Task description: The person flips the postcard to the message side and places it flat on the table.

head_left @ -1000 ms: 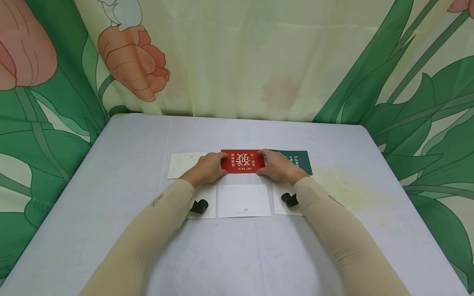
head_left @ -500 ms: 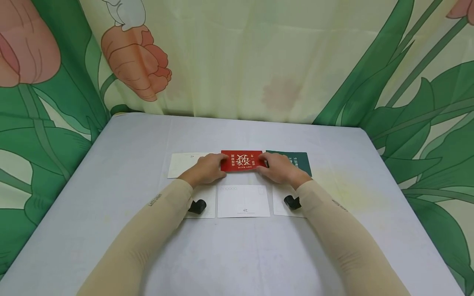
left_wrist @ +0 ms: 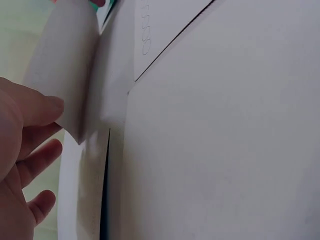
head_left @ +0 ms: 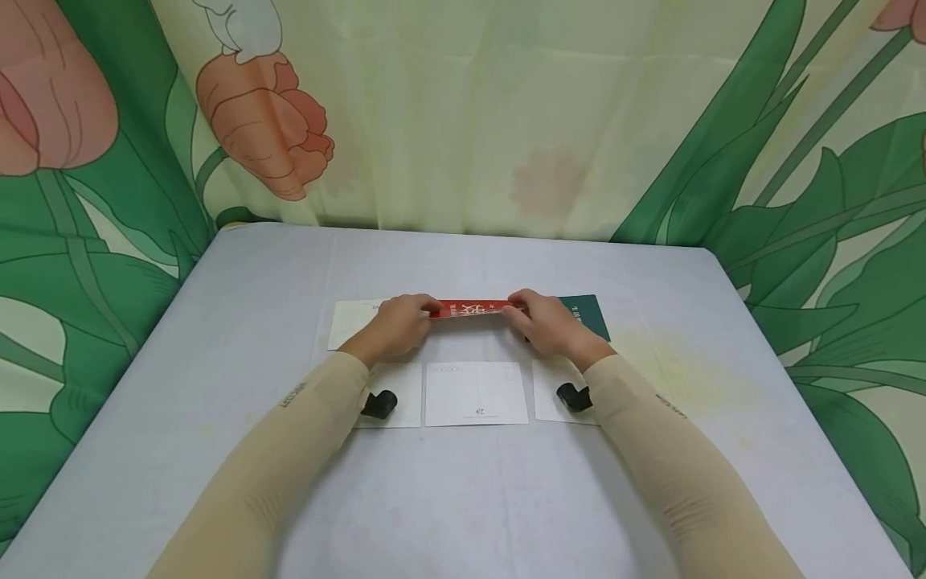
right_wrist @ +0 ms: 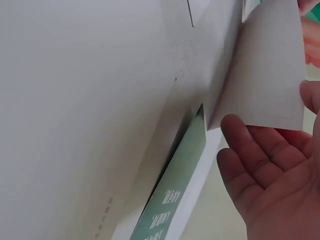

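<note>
A red postcard (head_left: 473,309) with pale lettering is raised off the table and tipped, its near edge lifted, so only a narrow strip of its red face shows in the head view. My left hand (head_left: 399,326) pinches its left end, thumb on the white back (left_wrist: 65,60) in the left wrist view. At the opposite end my right hand (head_left: 547,323) holds the card between thumb and fingers. The card bows slightly in the right wrist view. Beneath my right hand, a dark green postcard (head_left: 592,318) is partly covered. A cream card (head_left: 350,322) lies partly behind my left hand.
Nearer on the white-covered table (head_left: 448,498) lies a row of white cards: a middle card (head_left: 477,394), a left card (head_left: 405,390) and a right card (head_left: 547,386), the outer two partly hidden by my sleeves. A flower-patterned curtain (head_left: 448,121) hangs behind.
The red postcard has gone from lying nearly flat to raised and tilted, near edge up. Both hands have risen slightly with it, still at its ends.
</note>
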Demonstrator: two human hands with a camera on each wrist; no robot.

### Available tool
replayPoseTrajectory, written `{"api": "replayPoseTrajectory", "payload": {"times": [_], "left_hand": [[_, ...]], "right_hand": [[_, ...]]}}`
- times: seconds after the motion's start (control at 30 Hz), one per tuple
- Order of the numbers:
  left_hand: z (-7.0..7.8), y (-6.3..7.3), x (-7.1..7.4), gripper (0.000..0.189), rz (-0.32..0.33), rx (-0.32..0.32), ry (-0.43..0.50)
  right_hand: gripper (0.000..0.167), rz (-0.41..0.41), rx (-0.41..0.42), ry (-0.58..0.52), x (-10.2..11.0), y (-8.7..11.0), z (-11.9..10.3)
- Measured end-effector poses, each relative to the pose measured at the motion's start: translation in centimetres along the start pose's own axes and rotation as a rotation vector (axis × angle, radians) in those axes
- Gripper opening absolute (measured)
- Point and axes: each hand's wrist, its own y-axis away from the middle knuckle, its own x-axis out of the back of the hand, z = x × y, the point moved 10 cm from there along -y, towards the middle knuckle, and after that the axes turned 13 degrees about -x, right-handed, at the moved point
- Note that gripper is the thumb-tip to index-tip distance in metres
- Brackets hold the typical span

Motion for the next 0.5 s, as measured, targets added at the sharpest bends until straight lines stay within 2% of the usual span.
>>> {"api": "replayPoseTrajectory", "payload": {"times": [0.23,0.5], "left_hand": [[-0.2,0.6,1.6,0.029,0.179,-0.013,0.149],[-0.1,1.4,3.4,0.048,0.404,-0.04,0.298]], "right_hand": [[0.051,0.074,0.019,-0.156,1.3,0.4,-0.4],[0.05,0.208,0.061,-0.295,2.6,0.6,-0.8]]}}
